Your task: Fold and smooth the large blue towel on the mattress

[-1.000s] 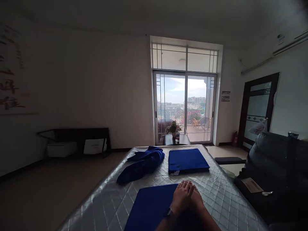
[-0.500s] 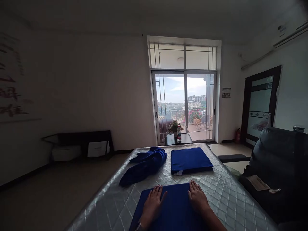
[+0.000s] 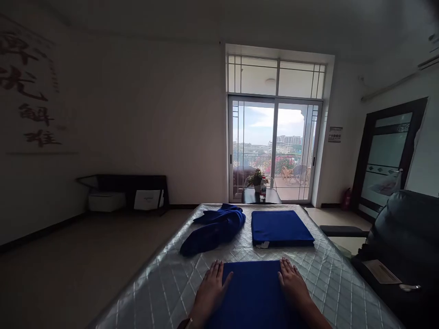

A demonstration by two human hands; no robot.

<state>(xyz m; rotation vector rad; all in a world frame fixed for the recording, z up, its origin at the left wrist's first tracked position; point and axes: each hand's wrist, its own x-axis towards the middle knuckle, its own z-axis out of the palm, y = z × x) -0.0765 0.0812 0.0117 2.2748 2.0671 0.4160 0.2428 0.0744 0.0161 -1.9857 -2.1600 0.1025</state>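
A folded blue cloth (image 3: 253,292) lies flat on the silver quilted table cover (image 3: 168,278) directly before me. My left hand (image 3: 211,288) rests along its left edge, fingers stretched forward and thumb apart. On the opposite edge lies my right hand (image 3: 294,284), fingers extended and thumb toward the cloth. Neither hand grips anything. Beyond them, a neatly folded blue cloth stack (image 3: 281,227) with a small white tag sits to the right. A crumpled blue cloth (image 3: 216,230) lies loosely at the far left. The near end of the front cloth is cut off by the picture's edge.
Past the table's far end stands a small dark table (image 3: 270,197) with a potted plant (image 3: 255,179) and a bottle (image 3: 263,188). A black leather chair (image 3: 408,228) is at the right, with a card (image 3: 381,271) on it. White boxes (image 3: 148,199) stand by the left wall.
The view has turned slightly left, so the room appears shifted right. My left hand has moved outward from the cloth's top to its left edge; my right hand stays at the right edge.
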